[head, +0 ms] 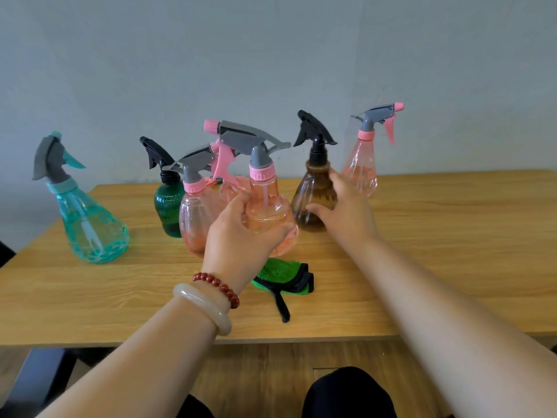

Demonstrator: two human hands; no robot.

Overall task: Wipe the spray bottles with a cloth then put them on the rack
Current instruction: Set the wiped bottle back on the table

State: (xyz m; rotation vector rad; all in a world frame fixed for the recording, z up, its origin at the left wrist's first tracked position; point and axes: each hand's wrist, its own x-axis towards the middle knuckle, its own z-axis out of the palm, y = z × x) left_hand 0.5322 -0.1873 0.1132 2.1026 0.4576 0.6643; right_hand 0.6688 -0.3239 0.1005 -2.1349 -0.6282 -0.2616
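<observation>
The left hand [238, 239] has its fingers [271, 236] wrapped round the belly of a pink bottle [268, 212] near the middle of the table [452, 236]. I cannot tell whether its base rests on the wood or is just clear of it. At its 3 o'clock the right hand [349, 215] grips the brown bottle [310, 194], with the thumb low on the glassy side and the fingers up at the shoulder.

The cloth [277, 274] lies untouched at 6 o'clock from the pink bottle, so wiping has probably not begun. To do this step well, one hand should be free. I would let go of the brown bottle, take the cloth in the right hand, and hold the pink bottle by its neck. That leaves the belly open to the cloth, and the bottle can be turned so the whole surface is covered. The trigger heads crowd together here, so the bottle should be lifted straight up to avoid knocking its neighbours.

Count:
- **Bottles:** six are plainly seen.
  - Three are pink: the held one, a second pink bottle [194, 221] at its 9 o'clock, and a third pink bottle [360, 167] at 2 o'clock.
  - One is brown.
  - One is a dark green bottle [167, 206] at 10 o'clock.
  - One is a teal bottle [90, 227], far out at 9 o'clock.
  - A further pink shape behind the held bottle may be a seventh, but I cannot be sure.
- **Cloth:** one.
- **Rack:** none in view.
</observation>
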